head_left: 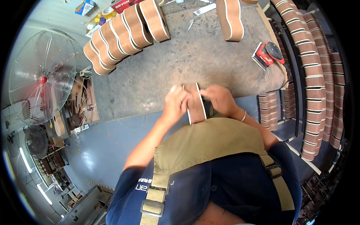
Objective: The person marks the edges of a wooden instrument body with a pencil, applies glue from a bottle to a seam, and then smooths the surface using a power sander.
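Observation:
A wooden ukulele body point(195, 107) with pale edge strips stands on its side at the near edge of the workbench, its lower end close to my apron. My left hand point(175, 103) is closed on its left side, the fingers bent over the edge. On the other side is my right hand point(220, 99), fingers curled and thumb side against the pale right-hand strip. Slight motion blur covers those fingertips, and whatever they pinch is too small to make out.
Several similar ukulele bodies point(122, 35) stand in a row at the far left of the workbench point(176, 60). Another body point(230, 20) stands far right, beyond a red and black sander point(269, 54). Racks of bodies point(313, 82) line the right; a large fan point(43, 77) stands left.

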{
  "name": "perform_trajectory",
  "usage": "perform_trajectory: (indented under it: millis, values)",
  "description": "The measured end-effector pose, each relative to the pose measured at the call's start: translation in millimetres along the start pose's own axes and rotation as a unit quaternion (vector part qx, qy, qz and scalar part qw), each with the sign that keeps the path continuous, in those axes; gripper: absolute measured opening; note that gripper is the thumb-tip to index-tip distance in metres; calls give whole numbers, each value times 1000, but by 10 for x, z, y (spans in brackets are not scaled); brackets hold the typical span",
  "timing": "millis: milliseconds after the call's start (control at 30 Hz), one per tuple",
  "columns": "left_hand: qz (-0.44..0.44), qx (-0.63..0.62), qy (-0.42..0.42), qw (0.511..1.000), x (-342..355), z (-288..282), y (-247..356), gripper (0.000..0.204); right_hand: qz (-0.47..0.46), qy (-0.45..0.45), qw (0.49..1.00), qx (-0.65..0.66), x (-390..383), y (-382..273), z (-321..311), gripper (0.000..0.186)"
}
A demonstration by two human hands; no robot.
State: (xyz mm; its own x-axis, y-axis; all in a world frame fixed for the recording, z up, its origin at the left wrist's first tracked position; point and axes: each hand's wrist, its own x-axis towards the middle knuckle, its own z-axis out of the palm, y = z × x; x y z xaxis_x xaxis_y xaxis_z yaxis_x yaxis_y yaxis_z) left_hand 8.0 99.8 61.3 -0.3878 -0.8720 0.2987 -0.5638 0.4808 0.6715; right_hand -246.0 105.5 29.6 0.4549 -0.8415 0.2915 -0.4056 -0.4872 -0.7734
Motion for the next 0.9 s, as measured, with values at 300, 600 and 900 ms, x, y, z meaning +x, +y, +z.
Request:
perform_trajectory:
  millis: [300,600,900]
  values:
    - [-68,26,87,994,304,90,-61,7,34,55,998,6,517,93,-17,27]
    - [83,77,41,993,-310,168,28,13,-27,45,999,-4,-161,-147,-7,41]
    - [16,-4,19,1000,-234,41,118,8,-28,43,999,-5,-57,-170,-77,28]
